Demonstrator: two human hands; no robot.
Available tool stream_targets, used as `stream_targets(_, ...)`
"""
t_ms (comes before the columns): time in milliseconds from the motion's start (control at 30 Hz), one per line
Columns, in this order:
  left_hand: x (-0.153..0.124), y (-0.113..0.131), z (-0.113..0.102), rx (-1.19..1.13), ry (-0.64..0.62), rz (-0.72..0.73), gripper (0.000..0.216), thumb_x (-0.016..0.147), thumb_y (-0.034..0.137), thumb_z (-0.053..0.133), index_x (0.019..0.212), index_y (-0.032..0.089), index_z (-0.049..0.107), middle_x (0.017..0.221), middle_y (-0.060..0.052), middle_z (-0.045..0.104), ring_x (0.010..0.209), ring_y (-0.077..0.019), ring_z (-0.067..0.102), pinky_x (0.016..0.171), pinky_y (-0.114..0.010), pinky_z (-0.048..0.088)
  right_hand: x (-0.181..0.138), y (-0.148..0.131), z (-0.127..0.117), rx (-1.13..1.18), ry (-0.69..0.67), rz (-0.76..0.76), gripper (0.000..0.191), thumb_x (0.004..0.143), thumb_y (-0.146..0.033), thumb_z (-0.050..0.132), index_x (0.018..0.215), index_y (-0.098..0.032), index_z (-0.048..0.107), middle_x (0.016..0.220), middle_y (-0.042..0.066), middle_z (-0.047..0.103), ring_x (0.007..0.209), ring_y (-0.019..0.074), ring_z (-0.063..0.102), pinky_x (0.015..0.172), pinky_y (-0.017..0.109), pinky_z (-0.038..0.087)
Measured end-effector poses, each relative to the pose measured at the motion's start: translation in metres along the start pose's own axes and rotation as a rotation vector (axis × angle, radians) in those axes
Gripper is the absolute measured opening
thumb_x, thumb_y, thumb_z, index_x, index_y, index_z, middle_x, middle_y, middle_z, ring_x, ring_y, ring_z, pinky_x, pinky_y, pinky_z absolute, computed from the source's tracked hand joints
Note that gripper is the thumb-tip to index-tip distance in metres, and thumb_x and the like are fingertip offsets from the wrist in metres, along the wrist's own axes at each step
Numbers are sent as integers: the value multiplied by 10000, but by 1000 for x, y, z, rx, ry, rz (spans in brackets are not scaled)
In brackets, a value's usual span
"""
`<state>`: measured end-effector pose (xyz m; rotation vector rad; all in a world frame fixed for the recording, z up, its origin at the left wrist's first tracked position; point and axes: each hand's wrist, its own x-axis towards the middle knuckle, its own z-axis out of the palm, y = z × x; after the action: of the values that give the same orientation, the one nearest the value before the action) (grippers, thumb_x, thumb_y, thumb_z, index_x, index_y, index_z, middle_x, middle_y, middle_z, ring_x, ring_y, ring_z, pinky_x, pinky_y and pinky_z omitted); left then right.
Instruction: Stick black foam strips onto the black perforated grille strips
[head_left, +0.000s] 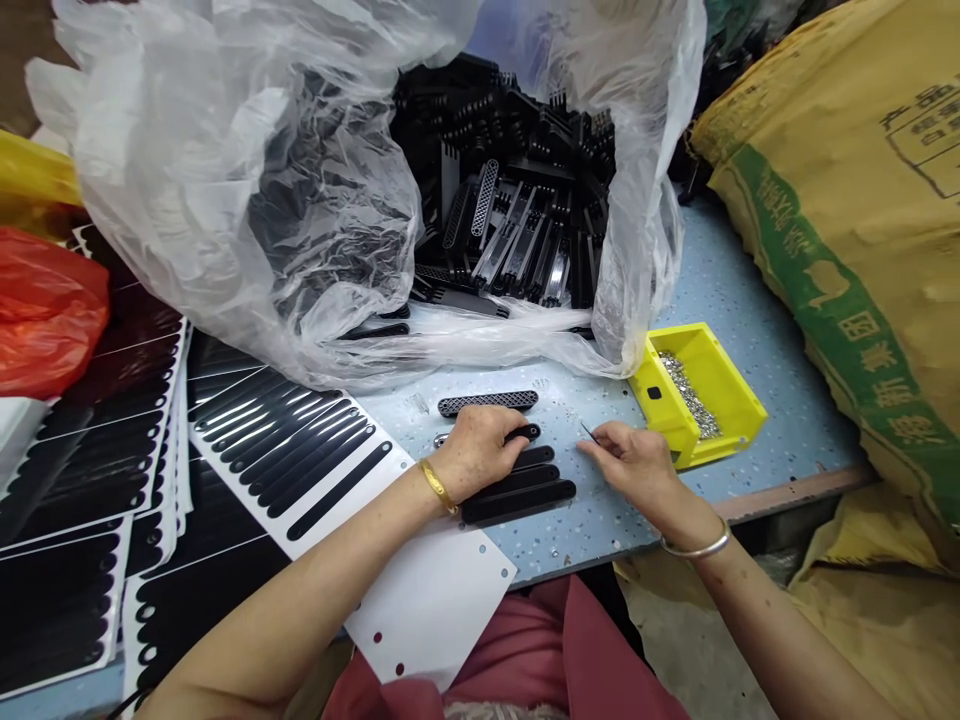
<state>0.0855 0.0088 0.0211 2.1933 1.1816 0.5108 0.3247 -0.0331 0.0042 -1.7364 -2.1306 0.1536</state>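
Observation:
My left hand (484,450), a gold bangle at its wrist, is closed on a narrow black plastic bar (533,432) with a rounded, holed end. Most of that bar is hidden under the fingers. To its right, my right hand (634,462) pinches a thin, dark, pointed tool (589,431), its tip toward the bar but apart from it. Just beyond my left hand lies a black bar with a lattice pattern (487,402). Several smooth black bars (529,498) lie side by side nearer me, partly under my left hand.
A clear plastic bag (187,180) full of black plastic parts (517,210) stands at the back. Right of my hands is a yellow bin (682,440) of small metal pieces. Sheets of black strip stickers (300,450) spread left. A large yellow sack (862,250) leans at right.

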Motion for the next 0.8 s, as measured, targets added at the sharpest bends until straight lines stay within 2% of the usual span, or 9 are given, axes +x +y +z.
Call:
stream_targets(100,0,1,-2,-7,-15,-13,113,813,177,633,859,164,736,886,-71,759,869,-237,711,808,-352,535,2,3,-3,-153,-81,-38,330,879,-311,533,607,-168,655,627,71,654,554,159,562,545,280,342)
stream_targets(233,1,1,-1,-9,-23,-26,110,821,189,627,837,168,734,890,-70,759,877,-237,709,820,-347,528,6,3,-6,-229,-120,20,248,809,-262,581,582,-177,630,653,65,642,595,167,558,557,284,322)
stream_targets(367,1,0,0,-3,-20,-22,109,817,190,627,837,175,733,892,-65,759,891,-240,707,828,-348,527,11,7,-8,-144,-107,150,181,754,-316,649,630,-185,637,632,35,625,569,164,548,552,273,353)
stream_targets(467,1,0,0,-2,-27,-17,112,809,184,629,849,172,733,891,-69,758,888,-244,707,818,-351,528,17,6,-11,-66,-122,140,145,768,-297,634,782,-180,719,677,46,663,612,181,591,604,280,412)
stream_targets(567,1,-1,0,-3,-25,-15,113,815,188,625,844,169,732,885,-71,757,880,-241,708,811,-349,528,24,3,-11,-63,-226,87,185,792,-216,574,830,-178,751,759,81,716,714,215,643,666,294,439)
stream_targets(667,0,-2,1,2,-20,-13,117,813,188,627,855,164,733,894,-75,757,884,-246,708,818,-354,527,28,2,-9,-62,-312,99,235,812,-180,526,839,-175,759,767,94,734,744,230,662,675,297,444)
stream_targets(800,1,-3,2,17,-33,-15,138,814,188,619,885,163,734,915,-80,757,887,-255,707,821,-366,526,31,4,-14,36,-217,196,296,840,-195,478,931,-149,756,719,90,729,690,222,664,652,299,461)
